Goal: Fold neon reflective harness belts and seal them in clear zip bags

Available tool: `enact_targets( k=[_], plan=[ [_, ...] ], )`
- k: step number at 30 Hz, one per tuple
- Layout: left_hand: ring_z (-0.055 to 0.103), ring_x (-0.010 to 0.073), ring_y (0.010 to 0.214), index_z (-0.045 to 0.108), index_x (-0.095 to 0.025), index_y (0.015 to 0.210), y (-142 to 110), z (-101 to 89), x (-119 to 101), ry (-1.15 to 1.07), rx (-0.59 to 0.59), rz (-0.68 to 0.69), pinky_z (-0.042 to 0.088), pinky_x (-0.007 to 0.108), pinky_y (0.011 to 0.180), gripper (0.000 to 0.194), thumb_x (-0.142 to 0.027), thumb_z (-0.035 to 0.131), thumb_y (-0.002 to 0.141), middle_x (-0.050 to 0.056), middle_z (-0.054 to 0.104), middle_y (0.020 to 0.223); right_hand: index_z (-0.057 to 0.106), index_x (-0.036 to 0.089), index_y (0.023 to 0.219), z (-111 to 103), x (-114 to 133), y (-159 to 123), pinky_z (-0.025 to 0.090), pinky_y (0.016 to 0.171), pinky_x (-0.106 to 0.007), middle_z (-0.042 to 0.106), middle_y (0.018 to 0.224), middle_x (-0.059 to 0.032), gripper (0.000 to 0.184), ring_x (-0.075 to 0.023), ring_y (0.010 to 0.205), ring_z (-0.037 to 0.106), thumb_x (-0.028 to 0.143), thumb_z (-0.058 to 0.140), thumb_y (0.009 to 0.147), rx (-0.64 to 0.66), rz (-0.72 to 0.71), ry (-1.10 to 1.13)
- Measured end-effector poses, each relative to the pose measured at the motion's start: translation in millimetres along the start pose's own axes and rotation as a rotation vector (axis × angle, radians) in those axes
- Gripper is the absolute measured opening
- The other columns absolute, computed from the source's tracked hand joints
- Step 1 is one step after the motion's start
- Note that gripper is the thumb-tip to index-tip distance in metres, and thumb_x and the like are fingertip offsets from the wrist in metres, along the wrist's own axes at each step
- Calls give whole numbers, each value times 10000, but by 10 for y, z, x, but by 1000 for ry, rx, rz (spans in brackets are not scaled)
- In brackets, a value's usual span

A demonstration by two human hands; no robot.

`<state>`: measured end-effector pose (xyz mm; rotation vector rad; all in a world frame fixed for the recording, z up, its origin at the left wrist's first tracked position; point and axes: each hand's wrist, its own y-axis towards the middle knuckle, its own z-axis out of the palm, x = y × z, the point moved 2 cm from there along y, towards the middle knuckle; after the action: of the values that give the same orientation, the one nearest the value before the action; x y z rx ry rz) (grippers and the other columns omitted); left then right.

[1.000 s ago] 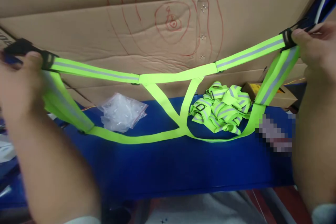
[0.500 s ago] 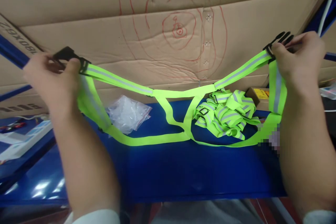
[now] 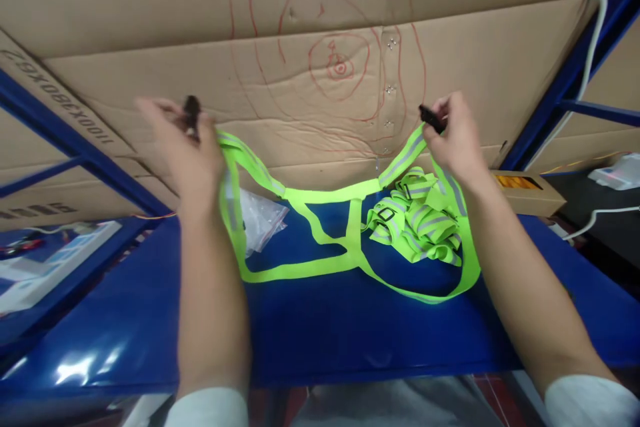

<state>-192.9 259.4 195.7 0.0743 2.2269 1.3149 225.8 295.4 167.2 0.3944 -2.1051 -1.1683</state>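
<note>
A person's two bare hands hold up a neon-yellow fabric strap harness with grey reflective stripes (image 3: 330, 196) above a glossy blue surface (image 3: 375, 340), in front of a brown cardboard panel (image 3: 165, 73) marked with hand-drawn red rings. The left hand (image 3: 193, 160), slightly blurred, pinches one end of the harness by a black plastic buckle piece (image 3: 191, 110); the right hand (image 3: 461, 137) grips the other end at a second black plastic buckle piece (image 3: 433, 119), the two pieces well apart. Between the hands, the upper band sags and the straps below it meet at a junction near the middle; whether the lowest strap touches the surface cannot be told.

Behind the harness, on the right, lies a tangled heap of matching neon-yellow striped straps (image 3: 420, 220), partly framed by a hanging loop. On the left, clear plastic bags (image 3: 263, 217) show through the straps, partly hidden by the left arm. A brown cardboard box with a yellow-orange patch (image 3: 537, 197) sits beyond the right forearm, and a white cable (image 3: 593, 47) runs along a blue metal frame (image 3: 613, 33) at right.
</note>
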Motion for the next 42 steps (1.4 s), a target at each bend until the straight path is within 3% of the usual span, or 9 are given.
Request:
enact_targets(
  k=[2, 5, 9, 13, 20, 28, 33, 42],
  plan=[
    [674, 178, 1031, 415, -186, 1257, -116, 104, -202, 89, 3, 58, 505, 290, 845, 259, -230, 471, 1008, 77, 625, 1214, 560, 237, 950, 94, 157, -76, 525, 907, -448, 629, 1017, -53, 298, -244, 961, 610, 26, 568, 740, 39, -104, 21],
    [708, 220, 1006, 593, -232, 1118, -309, 273, -572, 160, 94, 165, 502, 306, 868, 220, -255, 647, 906, 28, 725, 1088, 645, 229, 987, 189, 390, -213, 534, 900, -442, 665, 1071, -85, 287, -272, 1000, 641, 55, 543, 783, 79, -170, -12],
    [718, 258, 1000, 643, -261, 1134, -561, 413, -1051, 315, 253, 324, 497, 308, 782, 201, -255, 610, 936, 56, 751, 1088, 708, 233, 1096, 269, 612, -363, 541, 849, -413, 688, 1150, -90, 321, -286, 1031, 670, 101, 529, 865, 123, -161, -99],
    [709, 259, 1003, 636, -280, 1198, -734, 458, -1324, 374, 353, 411, 475, 302, 704, 251, -235, 590, 955, 63, 729, 1183, 717, 249, 1127, 302, 708, -425, 547, 834, -402, 699, 1165, -81, 338, -291, 1044, 679, 110, 538, 877, 134, -159, -96],
    [701, 268, 924, 618, -266, 1197, -816, 528, -1396, 408, 396, 449, 435, 328, 619, 227, -241, 563, 979, 70, 712, 1157, 702, 238, 1143, 343, 750, -464, 540, 817, -385, 686, 1183, -83, 356, -286, 1044, 672, 85, 528, 872, 163, -173, -82],
    [700, 264, 969, 601, -260, 1179, -884, 556, -1488, 449, 395, 446, 468, 327, 647, 219, -208, 544, 975, 83, 706, 1169, 633, 222, 1204, 363, 830, -519, 536, 763, -391, 659, 1209, -126, 395, -303, 1027, 650, 56, 458, 891, 200, -184, -225],
    [698, 278, 960, 603, -244, 1169, -885, 579, -1477, 438, 385, 434, 479, 343, 653, 212, -198, 542, 971, 93, 704, 1157, 538, 204, 1330, 398, 864, -540, 558, 839, -425, 640, 1266, -149, 533, -319, 1080, 641, 13, 446, 841, 224, -199, -189],
    [696, 296, 971, 614, -244, 1188, -883, 533, -1498, 426, 358, 424, 507, 366, 687, 242, -199, 525, 968, 105, 709, 1146, 552, 183, 1290, 393, 1014, -591, 536, 994, -468, 605, 1317, -159, 502, -320, 1205, 594, -7, 457, 835, 335, -273, -71]
  ],
)
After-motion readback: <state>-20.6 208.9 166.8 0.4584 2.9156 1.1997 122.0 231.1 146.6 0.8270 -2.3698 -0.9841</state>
